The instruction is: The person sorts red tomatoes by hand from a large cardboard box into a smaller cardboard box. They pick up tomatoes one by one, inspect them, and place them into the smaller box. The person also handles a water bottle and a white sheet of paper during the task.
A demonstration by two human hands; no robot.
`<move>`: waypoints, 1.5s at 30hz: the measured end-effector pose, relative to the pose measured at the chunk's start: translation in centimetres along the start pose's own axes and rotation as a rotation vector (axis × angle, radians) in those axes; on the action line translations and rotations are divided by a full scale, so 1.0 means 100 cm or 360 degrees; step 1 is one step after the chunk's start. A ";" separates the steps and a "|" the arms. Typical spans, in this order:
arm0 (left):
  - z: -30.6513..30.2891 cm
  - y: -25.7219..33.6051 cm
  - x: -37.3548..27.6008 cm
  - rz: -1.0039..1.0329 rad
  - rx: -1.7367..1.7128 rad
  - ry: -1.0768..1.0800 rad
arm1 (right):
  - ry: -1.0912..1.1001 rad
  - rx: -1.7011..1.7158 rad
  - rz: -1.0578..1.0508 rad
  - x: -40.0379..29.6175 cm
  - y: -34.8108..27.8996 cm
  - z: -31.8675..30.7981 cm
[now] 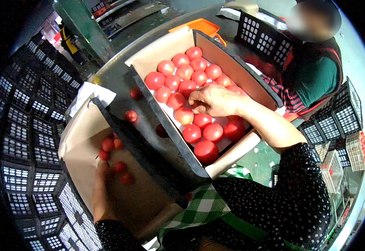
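Several red tomatoes (187, 88) lie in one layer on white lining in a paper-lined black crate (166, 117) before me. Over the middle of that layer is my right hand (212, 100), its fingers bent down against the tomatoes; whether it grips one is hidden. A second paper-lined crate (79, 138) stands at the left, in shade, with several tomatoes (108, 144) inside. My left hand (104, 169) reaches into it, blurred, just below those tomatoes; its fingers do not show clearly. A few loose tomatoes (131, 116) rest on the dark table between the crates.
Stacked black plastic crates (31, 150) fill the left side. An orange plastic tray (201, 25) lies beyond the near crate. A co-worker (317, 75) is at the upper right beside a black crate (260, 39). A green pillar (83, 29) stands beyond the table; lighter crates (355, 150) are at right.
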State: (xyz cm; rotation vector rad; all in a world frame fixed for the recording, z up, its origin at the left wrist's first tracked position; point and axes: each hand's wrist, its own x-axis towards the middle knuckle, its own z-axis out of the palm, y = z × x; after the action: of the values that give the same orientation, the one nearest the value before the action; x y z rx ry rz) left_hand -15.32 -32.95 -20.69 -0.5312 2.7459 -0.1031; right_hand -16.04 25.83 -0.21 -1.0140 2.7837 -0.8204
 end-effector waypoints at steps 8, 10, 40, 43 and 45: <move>-0.130 0.034 -0.066 0.0518 -0.1172 -0.0350 | 0.0127 0.0064 -0.0056 -0.001 0.003 0.006; -0.160 0.049 -0.110 0.0590 -0.1954 -0.0324 | 0.0282 0.0148 -0.0173 0.003 -0.011 0.005; -0.120 0.090 -0.283 0.0916 -0.2054 -0.0400 | -0.0007 0.0232 0.0461 -0.054 -0.010 -0.050; -0.118 0.088 -0.279 0.0987 -0.1981 -0.0370 | -0.0292 0.0286 0.0680 -0.058 0.007 -0.031; -0.115 0.083 -0.278 0.1005 -0.1904 -0.0352 | -0.0356 0.0297 0.0768 -0.055 0.010 -0.022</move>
State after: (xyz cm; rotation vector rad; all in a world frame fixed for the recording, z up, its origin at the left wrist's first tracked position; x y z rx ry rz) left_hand 2.07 -14.81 -2.26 0.1132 2.3298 1.6624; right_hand -12.86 30.87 0.52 -0.3515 2.5347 -0.8136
